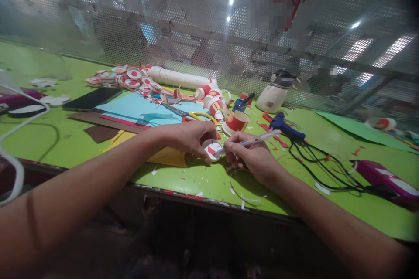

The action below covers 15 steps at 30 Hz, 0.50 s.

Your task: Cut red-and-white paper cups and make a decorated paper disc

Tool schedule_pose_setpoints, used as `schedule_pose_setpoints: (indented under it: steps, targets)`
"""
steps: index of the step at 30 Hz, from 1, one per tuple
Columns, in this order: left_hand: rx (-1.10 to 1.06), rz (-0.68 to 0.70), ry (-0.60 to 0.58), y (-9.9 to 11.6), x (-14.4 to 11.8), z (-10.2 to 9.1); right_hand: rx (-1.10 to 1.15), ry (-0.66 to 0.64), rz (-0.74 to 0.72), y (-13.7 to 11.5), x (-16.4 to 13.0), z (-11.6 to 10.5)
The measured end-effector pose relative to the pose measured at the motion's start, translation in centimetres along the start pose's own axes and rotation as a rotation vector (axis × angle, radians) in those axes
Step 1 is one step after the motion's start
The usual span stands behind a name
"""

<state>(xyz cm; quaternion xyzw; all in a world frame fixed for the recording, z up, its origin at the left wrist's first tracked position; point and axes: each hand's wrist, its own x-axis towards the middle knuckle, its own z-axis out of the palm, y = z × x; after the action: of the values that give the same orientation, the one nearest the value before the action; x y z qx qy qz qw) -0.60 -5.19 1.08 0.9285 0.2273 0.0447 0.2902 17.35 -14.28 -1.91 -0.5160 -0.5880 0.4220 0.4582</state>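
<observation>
My left hand grips a small white paper disc, perhaps a cup bottom, with a red shape on its face. In my right hand is a pale pen, its tip at the disc. Just beyond the hands a red and white paper cup stands on the green table. Yellow-handled scissors lie behind my left hand, on light blue paper sheets. Paper scraps are scattered around both hands.
Red and white paper discs are piled at the back left, beside a long white roll. A black phone lies left. Rightward are a blue glue gun with a black cord, a white jug and a purple device.
</observation>
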Motion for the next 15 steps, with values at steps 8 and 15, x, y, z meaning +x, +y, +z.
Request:
schedule_pose_setpoints:
  steps: [8, 15]
  targets:
    - [0.012, 0.001, -0.007, -0.14, -0.02, 0.02, -0.008, -0.006, 0.0, -0.16, -0.04, 0.07]
    - [0.024, 0.006, 0.008, -0.21, -0.03, 0.07, 0.001, -0.004, 0.007, -0.25, -0.05, 0.13]
